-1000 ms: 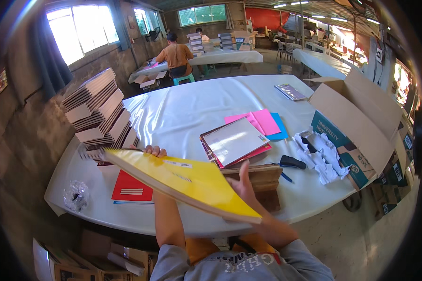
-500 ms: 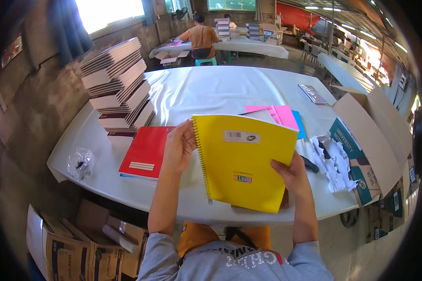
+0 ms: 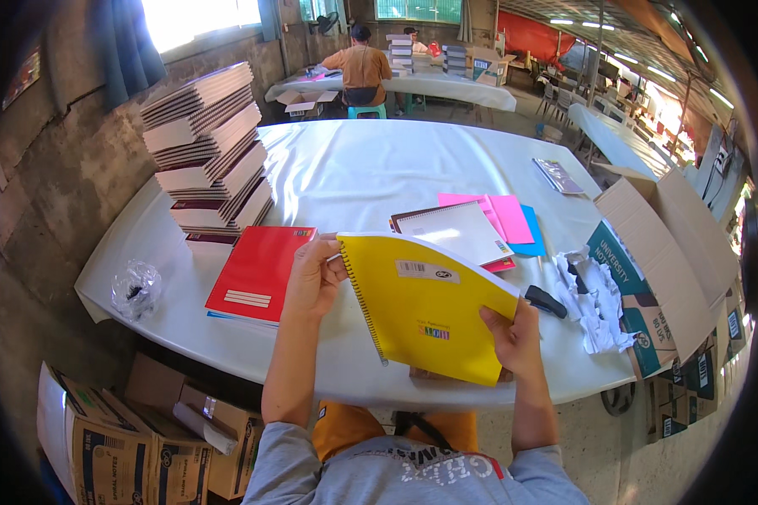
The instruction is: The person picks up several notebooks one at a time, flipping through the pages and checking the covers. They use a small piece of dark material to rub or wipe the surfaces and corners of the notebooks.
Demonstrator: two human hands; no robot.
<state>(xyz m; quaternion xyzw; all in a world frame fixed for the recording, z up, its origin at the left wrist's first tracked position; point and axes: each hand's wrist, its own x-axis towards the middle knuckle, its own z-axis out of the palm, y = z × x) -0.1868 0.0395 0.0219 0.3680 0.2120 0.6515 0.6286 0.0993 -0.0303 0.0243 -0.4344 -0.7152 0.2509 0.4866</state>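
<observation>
A yellow spiral-bound notebook [image 3: 425, 299] is held tilted above the table's near edge, its coil on the left. My left hand [image 3: 316, 278] pinches its upper left corner by the coil. At the right edge my right hand [image 3: 514, 335] grips it, thumb on the cover. A brown edge [image 3: 427, 373] shows under the notebook; what it belongs to is hidden. Beside my left hand lies a red notebook [image 3: 257, 268] on top of something blue. Past the yellow notebook rests a spiral notebook with a white page up [image 3: 459, 229], near pink sheets [image 3: 507, 210] and a blue one [image 3: 528, 236].
A tall notebook stack [image 3: 215, 168] and crumpled clear plastic [image 3: 136, 290] stand on the left. On the right are a black object [image 3: 547, 301], torn white paper [image 3: 596, 303] and an open carton [image 3: 661, 261]. Cartons [image 3: 135, 454] sit on the floor; people work at a far table.
The yellow notebook's top has tipped down and toward me, uncovering more of the white-paged notebook behind it. Both hands keep their hold. The whole view has shifted slightly.
</observation>
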